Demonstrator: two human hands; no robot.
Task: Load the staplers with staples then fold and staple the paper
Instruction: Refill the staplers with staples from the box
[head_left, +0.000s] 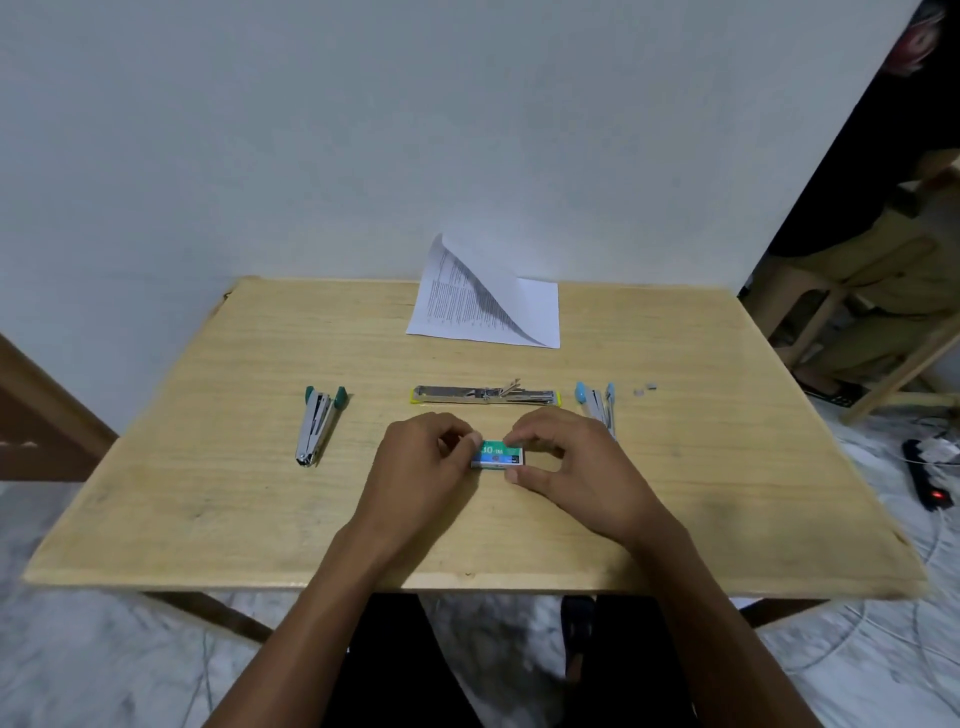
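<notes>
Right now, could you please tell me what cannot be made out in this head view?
In the head view:
The staple box: the left hand and right hand cover its ends, so whether it is open is hidden.
The blue stapler: its near end sits behind the right hand.
The grey bits beside it: too small to identify.
The paper: its print is too small to read.

- My left grip (421, 460) has its fingers curled, thumb and forefinger pinching the left end of the staple box (497, 456).
- My right grip (569, 465) pinches the box's right end, thumb on the near edge, fingers over the far edge.
- Both forearms come in bare from below, angled toward each other.
</notes>
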